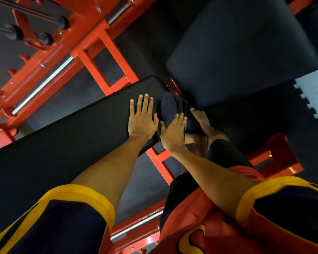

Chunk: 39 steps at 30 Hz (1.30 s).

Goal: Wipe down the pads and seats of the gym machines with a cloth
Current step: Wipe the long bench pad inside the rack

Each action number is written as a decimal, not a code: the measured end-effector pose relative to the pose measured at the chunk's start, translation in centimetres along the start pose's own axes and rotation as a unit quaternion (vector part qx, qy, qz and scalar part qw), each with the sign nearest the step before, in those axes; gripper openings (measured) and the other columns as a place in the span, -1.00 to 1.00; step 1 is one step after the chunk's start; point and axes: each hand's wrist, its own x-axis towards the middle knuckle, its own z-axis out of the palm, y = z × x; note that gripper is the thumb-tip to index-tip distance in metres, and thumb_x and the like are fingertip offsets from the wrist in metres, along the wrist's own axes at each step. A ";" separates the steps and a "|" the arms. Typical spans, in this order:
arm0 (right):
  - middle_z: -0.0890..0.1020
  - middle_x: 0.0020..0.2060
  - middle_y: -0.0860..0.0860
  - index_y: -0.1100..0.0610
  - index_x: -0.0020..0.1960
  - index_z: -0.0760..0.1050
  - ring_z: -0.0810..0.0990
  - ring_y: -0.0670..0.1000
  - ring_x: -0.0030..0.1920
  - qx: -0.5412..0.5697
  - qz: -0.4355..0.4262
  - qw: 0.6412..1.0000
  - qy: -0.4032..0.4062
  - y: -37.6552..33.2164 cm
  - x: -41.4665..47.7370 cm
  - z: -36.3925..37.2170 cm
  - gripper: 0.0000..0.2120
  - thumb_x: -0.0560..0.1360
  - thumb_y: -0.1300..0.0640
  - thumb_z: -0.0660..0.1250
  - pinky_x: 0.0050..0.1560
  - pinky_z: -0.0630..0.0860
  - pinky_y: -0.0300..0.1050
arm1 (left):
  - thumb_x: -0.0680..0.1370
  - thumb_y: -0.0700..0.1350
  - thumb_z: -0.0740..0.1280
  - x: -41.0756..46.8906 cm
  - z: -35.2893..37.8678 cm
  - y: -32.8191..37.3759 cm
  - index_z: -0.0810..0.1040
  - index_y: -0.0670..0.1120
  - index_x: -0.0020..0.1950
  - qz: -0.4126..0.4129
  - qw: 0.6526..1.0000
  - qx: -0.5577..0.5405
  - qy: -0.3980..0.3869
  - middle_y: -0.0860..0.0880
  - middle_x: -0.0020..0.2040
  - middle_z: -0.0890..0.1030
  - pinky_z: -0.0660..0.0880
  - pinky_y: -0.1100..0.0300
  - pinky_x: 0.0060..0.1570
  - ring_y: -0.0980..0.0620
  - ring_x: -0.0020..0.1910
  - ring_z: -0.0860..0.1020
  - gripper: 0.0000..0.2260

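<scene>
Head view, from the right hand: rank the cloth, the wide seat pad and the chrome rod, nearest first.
1. cloth, under the right hand at the bench pad's end.
2. wide seat pad, up and right.
3. chrome rod, far left.

The left hand [141, 120] rests on the long pad [62, 140]; just right, the cloth [168, 107] lies under the right hand [173, 132]; the seat [237, 52] is behind.

View: single head-worn wide-angle camera.
Facing: forward and steeply down onto the pad [72, 136].
Range: near.
</scene>
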 end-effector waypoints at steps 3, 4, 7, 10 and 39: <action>0.12 0.58 0.37 0.44 0.58 0.01 0.08 0.28 0.61 0.030 0.053 0.998 -0.014 0.1 3.4 -1.1 -0.25 0.71 -0.15 0.09 0.61 -0.01 0.09 | 0.67 0.08 0.01 -0.2 0.0 0.1 0.08 -0.13 0.65 0.003 1.000 -0.010 0.010 -0.12 0.65 0.09 -0.06 -0.21 0.58 -0.12 0.63 0.02 -0.42; 0.23 0.54 0.37 0.44 0.55 0.11 0.21 0.30 0.56 0.079 0.092 0.993 -0.003 0.1 4.6 -1.7 -0.27 0.70 -0.15 0.12 0.57 0.12 0.09 | 0.67 0.08 0.02 -0.1 0.0 0.1 0.08 -0.13 0.65 0.001 1.000 -0.012 0.016 -0.12 0.65 0.10 -0.06 -0.20 0.58 -0.12 0.63 0.03 -0.42; 0.44 0.41 0.32 0.37 0.47 0.30 0.45 0.30 0.40 0.208 0.199 0.957 0.036 0.4 6.8 -2.3 -0.33 0.65 -0.18 0.23 0.34 0.38 0.07 | 0.66 0.08 0.01 0.5 0.1 0.1 0.08 -0.13 0.65 -0.001 1.000 -0.012 0.021 -0.12 0.65 0.10 -0.07 -0.20 0.58 -0.12 0.63 0.03 -0.42; 0.40 0.45 0.31 0.37 0.51 0.24 0.41 0.29 0.44 0.261 0.217 0.938 0.063 -0.7 4.8 -1.5 -0.36 0.65 -0.07 0.28 0.36 0.36 0.06 | 0.66 0.08 0.01 -0.1 0.4 0.1 0.08 -0.13 0.65 0.002 1.000 -0.008 0.023 -0.13 0.65 0.11 -0.05 -0.21 0.57 -0.12 0.63 0.04 -0.42; 0.15 0.61 0.21 0.17 0.64 0.10 0.20 0.28 0.58 0.198 0.111 0.974 0.018 0.5 2.4 -1.5 -0.41 0.68 0.09 0.20 0.53 0.19 0.22 | 0.71 0.09 -0.08 -0.9 -0.4 -0.7 -0.06 -0.18 0.65 -0.005 1.000 -0.008 -0.013 -0.14 0.66 -0.03 -0.13 -0.12 0.60 -0.08 0.64 -0.06 -0.42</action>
